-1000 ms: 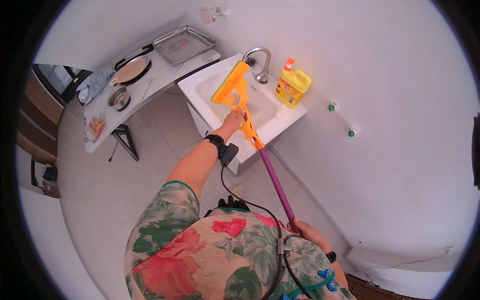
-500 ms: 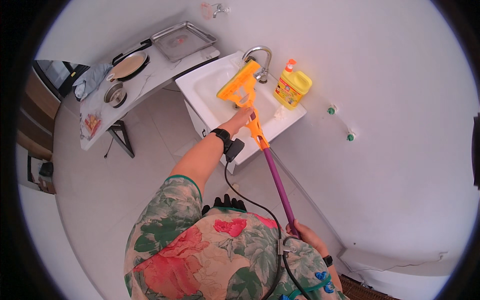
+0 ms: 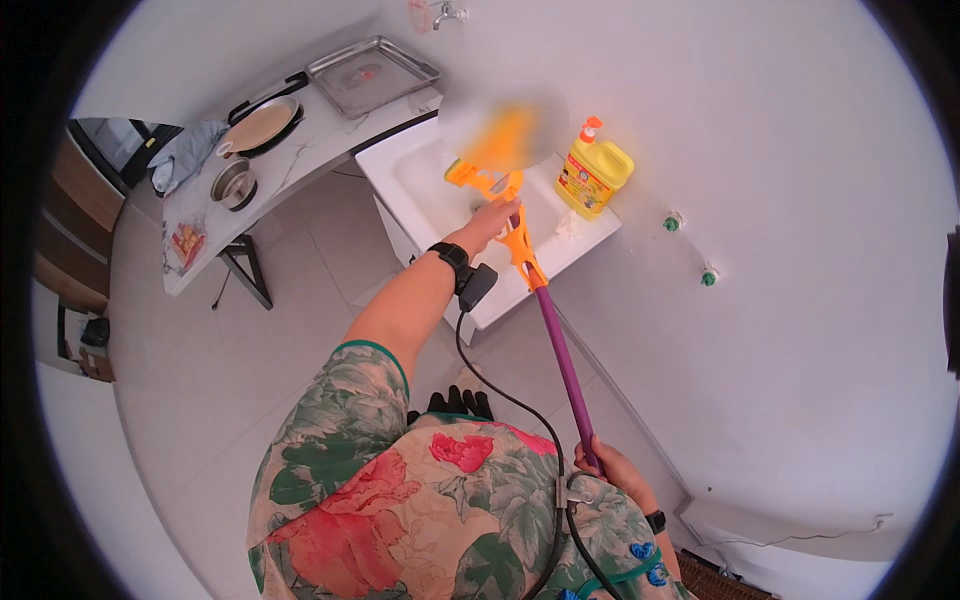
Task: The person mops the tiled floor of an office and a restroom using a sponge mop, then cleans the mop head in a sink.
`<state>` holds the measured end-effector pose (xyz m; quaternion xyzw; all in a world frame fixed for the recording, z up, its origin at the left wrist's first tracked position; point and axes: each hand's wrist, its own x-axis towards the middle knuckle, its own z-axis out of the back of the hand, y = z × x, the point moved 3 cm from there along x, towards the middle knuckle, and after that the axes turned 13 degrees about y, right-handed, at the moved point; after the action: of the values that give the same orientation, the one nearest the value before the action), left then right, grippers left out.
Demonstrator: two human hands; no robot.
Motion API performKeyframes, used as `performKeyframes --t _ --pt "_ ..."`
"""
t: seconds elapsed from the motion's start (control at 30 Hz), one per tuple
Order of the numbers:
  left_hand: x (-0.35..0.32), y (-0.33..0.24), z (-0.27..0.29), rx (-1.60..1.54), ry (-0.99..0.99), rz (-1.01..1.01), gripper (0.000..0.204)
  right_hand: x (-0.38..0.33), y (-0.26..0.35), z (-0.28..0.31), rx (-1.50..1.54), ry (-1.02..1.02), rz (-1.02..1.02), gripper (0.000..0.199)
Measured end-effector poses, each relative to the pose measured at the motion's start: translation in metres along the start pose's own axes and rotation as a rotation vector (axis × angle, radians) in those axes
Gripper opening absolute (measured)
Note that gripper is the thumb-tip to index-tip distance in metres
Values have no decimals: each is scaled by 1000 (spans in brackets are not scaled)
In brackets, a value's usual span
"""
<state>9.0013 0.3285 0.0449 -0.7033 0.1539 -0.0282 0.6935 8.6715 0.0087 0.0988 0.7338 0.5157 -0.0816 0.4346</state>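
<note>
A sponge mop [image 3: 566,368] with a purple pole and an orange head slants from my body up over the white sink [image 3: 575,252]. My left hand [image 3: 492,222] is closed round the pole just below the head, by its orange fitting. Near my waist, my right hand [image 3: 612,468] grips the pole's lower end. A blurred patch covers most of the mop head and the area of the faucet. Whether the head touches the sink cannot be made out.
A yellow pump jug [image 3: 594,180] stands on the sink's right rim beside a crumpled white scrap [image 3: 569,226]. To the left, a marble-patterned table [image 3: 290,160] holds a metal tray [image 3: 372,76], a round pan [image 3: 262,127] and a metal pot [image 3: 233,184]. Green-capped pipe outlets [image 3: 673,222] stick out of the wall.
The view has shifted slightly. My left hand and the mop have moved a little up and right in the picture, both grips unchanged. A blur now hides the faucet and most of the mop head.
</note>
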Motion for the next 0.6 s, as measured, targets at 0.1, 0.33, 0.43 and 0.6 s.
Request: performKeyframes --t 0.1,0.33,0.43,0.6 --pt "-7 -9 3 11 3 -11 40 0 -3 4 -38 -28 -1 41" --pt "-80 -37 -6 323 -177 -66 39 1 4 5 15 11 13 39" --pt "-128 -49 -35 460 -130 -133 38 5 3 7 70 27 -2 39" --pt "-177 -37 -93 503 60 -152 41 13 0 11 154 45 -48 39"
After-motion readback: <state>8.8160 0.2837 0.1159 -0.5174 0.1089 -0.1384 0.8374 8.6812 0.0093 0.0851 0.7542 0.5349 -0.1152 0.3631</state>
